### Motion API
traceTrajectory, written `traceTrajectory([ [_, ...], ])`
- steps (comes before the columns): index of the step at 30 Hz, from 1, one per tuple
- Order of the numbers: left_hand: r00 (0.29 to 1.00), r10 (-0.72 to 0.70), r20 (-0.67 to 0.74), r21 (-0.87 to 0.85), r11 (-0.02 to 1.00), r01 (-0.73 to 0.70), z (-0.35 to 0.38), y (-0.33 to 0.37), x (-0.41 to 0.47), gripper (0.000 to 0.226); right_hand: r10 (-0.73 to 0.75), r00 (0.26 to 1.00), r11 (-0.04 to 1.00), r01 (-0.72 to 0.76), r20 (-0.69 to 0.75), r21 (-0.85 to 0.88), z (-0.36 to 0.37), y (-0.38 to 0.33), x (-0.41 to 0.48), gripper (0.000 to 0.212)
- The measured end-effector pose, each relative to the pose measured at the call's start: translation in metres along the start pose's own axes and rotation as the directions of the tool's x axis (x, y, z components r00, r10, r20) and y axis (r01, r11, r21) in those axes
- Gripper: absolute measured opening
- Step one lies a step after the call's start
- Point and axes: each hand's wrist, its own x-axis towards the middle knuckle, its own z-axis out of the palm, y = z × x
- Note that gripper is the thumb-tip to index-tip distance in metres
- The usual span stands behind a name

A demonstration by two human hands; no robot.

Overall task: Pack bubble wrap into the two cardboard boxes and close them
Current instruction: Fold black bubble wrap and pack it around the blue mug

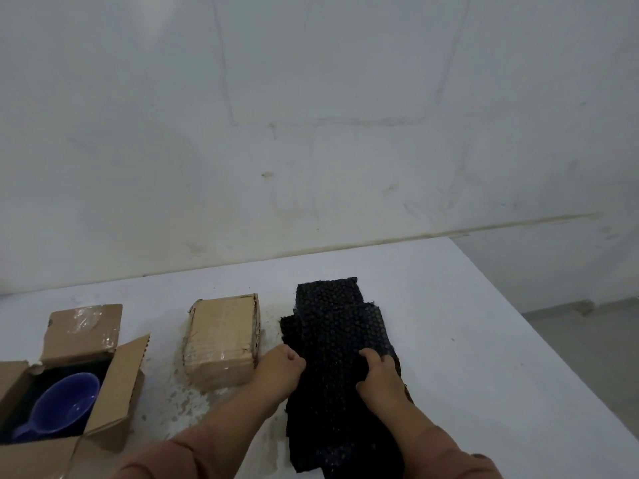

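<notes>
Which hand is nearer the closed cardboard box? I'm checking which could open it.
Left. The left hand sits right beside the closed cardboard box; the right hand is farther away, on the bubble wrap.

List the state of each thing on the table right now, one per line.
Open brown cardboard box: flaps up, holding a blue cup.
Blue plastic cup: lying tilted inside the open box.
Closed brown cardboard box: shut, taped, flat on the table.
Black bubble wrap sheets: stacked loosely, flat on the table.
Left hand: gripping the wrap's left edge.
Right hand: gripping the wrap.
</notes>
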Motion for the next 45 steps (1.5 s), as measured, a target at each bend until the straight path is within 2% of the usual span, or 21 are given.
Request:
traceTrajectory([
  [2,0.999,-0.041,0.009,-0.076,0.996,0.041,0.002,-0.005,0.001,0.015,-0.013,1.0,0.998,0.015,-0.028,0.062,0.001,-0.001,0.0,0.052],
  [4,0.998,-0.058,-0.002,-0.117,0.992,0.057,0.002,-0.007,0.0,0.016,-0.037,0.998,0.976,0.047,-0.05,0.211,-0.002,-0.002,-0.002,0.046],
  [8,0.999,-0.048,0.022,-0.14,0.989,0.05,0.001,-0.009,-0.001,0.049,-0.099,0.993,0.854,0.114,-0.058,0.508,-0.015,-0.013,-0.01,0.039],
  [11,1.0,-0.005,-0.019,-0.19,0.982,0.001,-0.005,-0.01,-0.001,0.068,-0.167,0.983,0.799,0.177,-0.071,0.574,-0.032,-0.023,-0.015,0.04],
  [13,0.999,0.048,-0.015,-0.219,0.974,-0.05,-0.011,-0.008,-0.005,0.071,-0.189,0.979,0.771,0.2,-0.082,0.605,-0.044,-0.027,-0.016,0.041],
  [17,0.98,0.189,0.069,-0.285,0.945,-0.162,-0.022,0.004,-0.019,0.079,-0.226,0.968,0.767,0.243,-0.105,0.594,-0.066,-0.033,-0.017,0.044],
  [19,0.97,0.226,0.093,-0.281,0.94,-0.193,-0.029,0.009,-0.026,0.072,-0.247,0.963,0.784,0.266,-0.111,0.561,-0.075,-0.036,-0.018,0.044],
  [22,0.979,0.201,0.025,-0.3,0.936,-0.185,-0.041,0.012,-0.034,0.057,-0.273,0.95,0.826,0.313,-0.155,0.468,-0.085,-0.041,-0.019,0.042],
  [26,0.983,0.161,-0.084,-0.365,0.913,-0.181,-0.061,0.019,-0.047,0.049,-0.383,0.888,0.849,0.447,-0.254,0.281,-0.095,-0.061,-0.024,0.026],
  [28,0.974,0.177,-0.139,-0.281,0.937,-0.21,-0.076,0.021,-0.055,0.037,-0.436,0.846,0.821,0.513,-0.306,0.249,-0.098,-0.078,-0.031,0.021],
  [30,0.95,0.241,-0.196,-0.047,0.966,-0.255,-0.093,0.021,-0.061,0.015,-0.483,0.815,0.77,0.57,-0.321,0.288,-0.097,-0.098,-0.039,0.023],
  [32,0.916,0.344,-0.206,0.35,0.9,-0.259,-0.112,0.019,-0.064,0.023,-0.538,0.805,0.709,0.593,-0.25,0.382,-0.094,-0.121,-0.05,0.024],
  [33,0.903,0.386,-0.188,0.435,0.857,-0.276,-0.12,0.02,-0.066,0.029,-0.57,0.798,0.688,0.594,-0.196,0.418,-0.092,-0.133,-0.054,0.024],
  [34,0.894,0.415,-0.166,0.449,0.839,-0.306,-0.129,0.022,-0.069,0.033,-0.596,0.79,0.682,0.594,-0.147,0.426,-0.088,-0.146,-0.058,0.023],
  [36,0.897,0.424,-0.124,0.387,0.853,-0.35,-0.144,0.028,-0.077,0.032,-0.637,0.765,0.69,0.62,-0.093,0.373,-0.079,-0.171,-0.066,0.02],
  [38,0.913,0.391,-0.114,0.305,0.889,-0.343,-0.163,0.026,-0.08,0.021,-0.667,0.729,0.66,0.673,-0.152,0.333,-0.066,-0.196,-0.071,0.019],
  [40,0.935,0.319,-0.155,0.085,0.947,-0.31,-0.181,0.019,-0.08,0.012,-0.604,0.742,0.655,0.67,-0.29,0.35,-0.051,-0.211,-0.072,0.016],
  [41,0.948,0.268,-0.171,-0.088,0.954,-0.285,-0.192,0.012,-0.079,0.01,-0.537,0.788,0.674,0.615,-0.301,0.41,-0.042,-0.218,-0.072,0.028],
  [43,0.977,0.173,-0.128,-0.424,0.88,-0.212,-0.211,-0.002,-0.077,0.014,-0.44,0.891,0.677,0.413,-0.115,0.609,-0.021,-0.228,-0.074,0.066],
  [44,0.984,0.148,-0.1,-0.543,0.82,-0.179,-0.218,-0.009,-0.075,0.019,-0.454,0.891,0.64,0.315,0.014,0.701,-0.009,-0.232,-0.074,0.07],
  [45,0.987,0.137,-0.084,-0.615,0.772,-0.159,-0.225,-0.015,-0.073,0.022,-0.48,0.867,0.603,0.218,0.13,0.767,0.004,-0.236,-0.074,0.062],
])
